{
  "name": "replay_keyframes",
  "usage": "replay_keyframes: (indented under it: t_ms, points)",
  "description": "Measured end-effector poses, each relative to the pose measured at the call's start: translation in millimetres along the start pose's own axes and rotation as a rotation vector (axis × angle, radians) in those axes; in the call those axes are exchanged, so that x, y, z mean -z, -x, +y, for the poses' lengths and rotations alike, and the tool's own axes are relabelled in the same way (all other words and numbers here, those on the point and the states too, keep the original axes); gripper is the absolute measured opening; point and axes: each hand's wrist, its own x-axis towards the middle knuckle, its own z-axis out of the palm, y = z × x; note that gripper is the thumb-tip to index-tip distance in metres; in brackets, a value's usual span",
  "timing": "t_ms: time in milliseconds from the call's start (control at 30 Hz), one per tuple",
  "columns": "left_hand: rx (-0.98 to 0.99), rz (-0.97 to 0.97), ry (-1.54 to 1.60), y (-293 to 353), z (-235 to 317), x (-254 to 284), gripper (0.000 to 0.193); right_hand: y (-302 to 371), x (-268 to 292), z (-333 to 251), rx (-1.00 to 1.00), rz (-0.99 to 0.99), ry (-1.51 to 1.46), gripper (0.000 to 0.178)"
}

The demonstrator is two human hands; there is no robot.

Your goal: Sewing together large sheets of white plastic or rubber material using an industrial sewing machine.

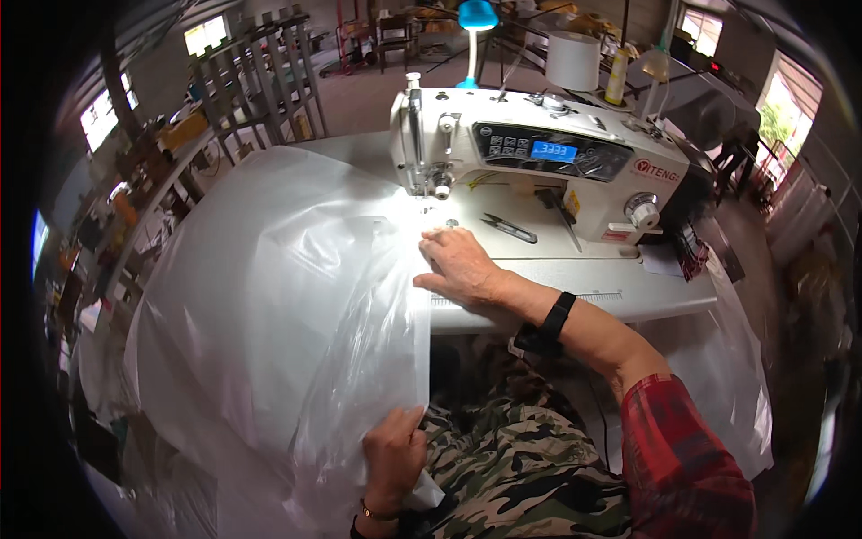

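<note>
A large, shiny white plastic sheet (229,296) lies over the left of the sewing table and hangs down toward my lap. My left hand (395,454) is closed on its near right edge, low beside my thigh. Further up, my right hand (460,267) has bent fingers on the same edge, just in front of the needle area; its thumb points left along the sheet. What lies under these fingers is hidden. The sewing machine (431,103) stands beyond, its lamp glaring on the sheet by the needle. Thread snips (510,228) rest on the machine bed, right of the needle.
A white thread cone (572,61) and a yellow one (617,75) stand behind the machine. A blue-headed lamp (478,14) rises at the back. More white sheeting (718,377) hangs at the right. A grey metal rack (260,81) stands at the far left.
</note>
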Motion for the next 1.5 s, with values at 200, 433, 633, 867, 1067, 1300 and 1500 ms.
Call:
replay_keyframes:
  t_ms: [200,433,633,867,1067,1300,1500]
  points:
    - [-0.039,0.059,-0.024,-35,-7,6,0.026,-1,-5,4,-0.041,-0.136,0.026,0.075]
    - [-0.08,0.073,-0.068,-104,-3,4,0.02,-1,0,-2,-0.081,-0.19,-0.012,0.078]
    - [-0.088,0.061,-0.051,-163,-7,-13,0.016,-3,-5,1,-0.111,-0.122,-0.085,0.063]
    - [-0.053,0.131,-0.078,-209,-18,-27,0.023,-8,-8,5,-0.113,0.046,-0.084,0.041]
    - [0.012,-0.023,0.176,-163,3,-5,0.04,-7,-7,8,-0.114,0.043,-0.149,0.033]
    - [0.028,0.25,0.204,-67,18,6,0.039,34,-2,-24,-0.156,0.195,-0.566,0.048]
    - [-0.034,0.38,-0.047,-6,16,-12,0.033,147,1,-108,-0.33,0.408,-0.858,0.034]
